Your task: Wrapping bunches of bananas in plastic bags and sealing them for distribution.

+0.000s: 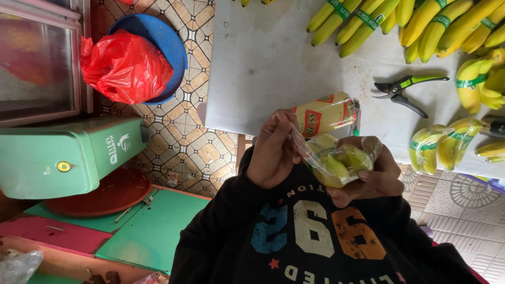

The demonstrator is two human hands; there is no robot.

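Observation:
My right hand [371,176] cradles a clear plastic bag of small yellow-green bananas [339,160] close to my chest. My left hand [273,152] pinches the bag's upper edge and pulls the film taut. Just beyond the hands, a roll of yellow printed tape [323,113] lies on the white table [263,58]. Both hands are over my black printed sweatshirt.
Bunches of bananas with green bands [421,21] lie at the table's far right. Green-handled pruning shears [402,89] and another bagged banana bunch [439,144] lie nearby. A blue basin with a red plastic bag [126,66] and a green box [68,155] stand at the left.

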